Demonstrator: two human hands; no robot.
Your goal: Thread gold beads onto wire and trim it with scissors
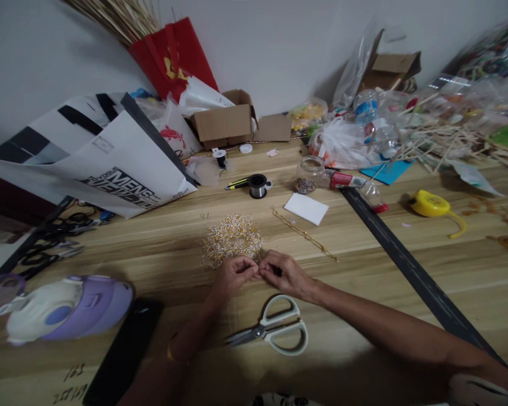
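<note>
My left hand (237, 275) and my right hand (284, 273) meet fingertip to fingertip above the wooden table. Both are pinched closed, and whatever lies between the fingers is too small to make out. Just beyond them sits a heap of small gold and clear beads (232, 239). A pair of white-handled scissors (260, 331) lies below my hands, blades pointing left. Thin pale strands (232, 313) run down the table under my left hand. To the upper right, a gold beaded chain (302, 231) is stretched out beside a folded white paper (307, 208).
At the back stand a wire spool (258, 186), a jar of beads (309, 177) and a cardboard box (224, 124). A yellow tape measure (428, 204) lies right. A purple-and-white bottle (71, 309) and black phone (125, 349) lie left, near several scissors (46, 248).
</note>
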